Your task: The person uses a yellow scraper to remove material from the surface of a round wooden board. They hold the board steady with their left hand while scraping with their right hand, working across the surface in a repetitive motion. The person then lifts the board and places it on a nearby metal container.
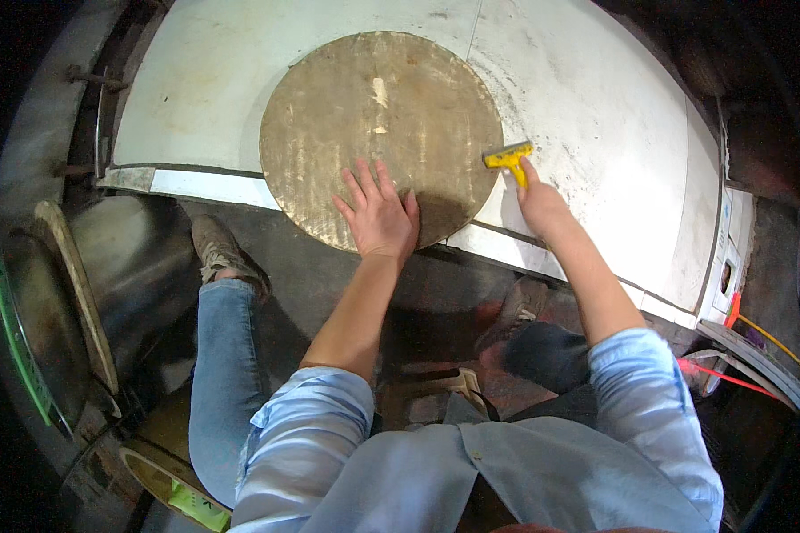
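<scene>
A round brown board (373, 126), worn and streaked with pale marks, lies on a white table top and juts past its near edge. My left hand (381, 216) rests on the near part of the board, palm down with the fingers spread. In my right hand (543, 200) is the handle of a yellow scraper (509, 156) with a wide head, held at the board's right rim. Dark smudges and crumbs mark the white surface to the right of the board.
The white table (613, 160) has a pale strip along its near edge. At the left stand dark rounded containers (133, 253) and a curved wooden piece (80, 293). Bent strips and a red cord (727, 376) are at the lower right. A wooden stool (440, 383) shows between the legs.
</scene>
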Demonstrator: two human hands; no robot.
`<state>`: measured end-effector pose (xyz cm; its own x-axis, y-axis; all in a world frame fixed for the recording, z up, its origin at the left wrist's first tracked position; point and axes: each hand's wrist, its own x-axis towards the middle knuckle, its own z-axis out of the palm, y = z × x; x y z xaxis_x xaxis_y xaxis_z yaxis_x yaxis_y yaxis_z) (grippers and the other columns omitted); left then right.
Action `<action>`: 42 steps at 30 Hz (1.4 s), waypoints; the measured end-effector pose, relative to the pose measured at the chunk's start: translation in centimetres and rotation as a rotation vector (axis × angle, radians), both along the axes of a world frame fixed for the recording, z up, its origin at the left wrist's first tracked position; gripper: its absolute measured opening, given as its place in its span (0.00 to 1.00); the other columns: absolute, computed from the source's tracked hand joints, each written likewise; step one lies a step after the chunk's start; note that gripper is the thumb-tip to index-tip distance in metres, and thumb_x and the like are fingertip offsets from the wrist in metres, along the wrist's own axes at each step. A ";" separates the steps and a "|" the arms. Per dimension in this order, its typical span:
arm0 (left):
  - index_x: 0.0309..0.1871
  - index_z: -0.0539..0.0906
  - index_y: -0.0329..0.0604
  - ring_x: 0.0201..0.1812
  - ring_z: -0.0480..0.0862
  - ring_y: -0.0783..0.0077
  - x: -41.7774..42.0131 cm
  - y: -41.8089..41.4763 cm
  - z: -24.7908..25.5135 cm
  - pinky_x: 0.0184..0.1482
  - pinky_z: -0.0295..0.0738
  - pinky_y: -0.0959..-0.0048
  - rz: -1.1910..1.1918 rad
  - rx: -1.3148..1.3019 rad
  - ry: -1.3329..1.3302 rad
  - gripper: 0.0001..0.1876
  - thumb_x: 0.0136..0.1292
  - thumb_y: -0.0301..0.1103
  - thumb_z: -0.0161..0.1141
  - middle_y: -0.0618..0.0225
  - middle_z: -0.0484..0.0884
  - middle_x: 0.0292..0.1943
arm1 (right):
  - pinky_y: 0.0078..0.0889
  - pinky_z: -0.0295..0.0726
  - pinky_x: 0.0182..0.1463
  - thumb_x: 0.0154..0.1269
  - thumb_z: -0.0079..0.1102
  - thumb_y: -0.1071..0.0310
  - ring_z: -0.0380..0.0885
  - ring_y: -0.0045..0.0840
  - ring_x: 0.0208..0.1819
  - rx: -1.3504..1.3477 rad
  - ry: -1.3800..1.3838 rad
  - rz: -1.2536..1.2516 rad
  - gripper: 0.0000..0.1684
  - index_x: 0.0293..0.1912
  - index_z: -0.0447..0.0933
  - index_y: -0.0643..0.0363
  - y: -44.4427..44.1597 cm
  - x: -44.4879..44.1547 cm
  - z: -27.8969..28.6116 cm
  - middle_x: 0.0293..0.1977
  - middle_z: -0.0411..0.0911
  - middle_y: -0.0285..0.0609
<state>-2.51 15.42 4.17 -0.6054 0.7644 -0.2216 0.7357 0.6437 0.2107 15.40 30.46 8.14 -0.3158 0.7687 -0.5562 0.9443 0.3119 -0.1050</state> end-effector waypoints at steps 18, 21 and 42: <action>0.69 0.53 0.40 0.72 0.45 0.45 0.3 -0.1 -0.6 0.67 0.40 0.40 -0.024 0.088 -0.004 0.36 0.63 0.47 0.51 0.50 0.49 0.70 | 0.48 0.76 0.43 0.70 0.40 0.61 0.78 0.51 0.37 0.052 0.076 0.013 0.31 0.69 0.47 0.49 6.2 -3.8 -1.8 0.37 0.78 0.62; 0.69 0.54 0.40 0.71 0.46 0.44 0.1 -0.3 -1.1 0.66 0.41 0.39 -0.008 0.117 0.007 0.36 0.62 0.46 0.52 0.49 0.50 0.70 | 0.48 0.76 0.44 0.70 0.39 0.61 0.78 0.51 0.37 0.046 0.086 0.041 0.31 0.69 0.48 0.49 6.1 -4.0 -1.7 0.38 0.77 0.63; 0.69 0.55 0.38 0.72 0.47 0.48 0.0 -0.5 -1.2 0.67 0.41 0.41 -0.004 0.078 0.026 0.34 0.64 0.47 0.49 0.51 0.50 0.70 | 0.50 0.75 0.39 0.69 0.41 0.63 0.77 0.51 0.32 -0.133 0.007 0.114 0.35 0.70 0.41 0.50 -4.8 -1.7 2.1 0.26 0.77 0.61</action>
<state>-2.55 14.95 2.96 -0.6074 0.7810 -0.1456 0.7439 0.6234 0.2407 13.73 25.66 10.28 -0.4007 0.6472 -0.6485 0.9027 0.4000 -0.1586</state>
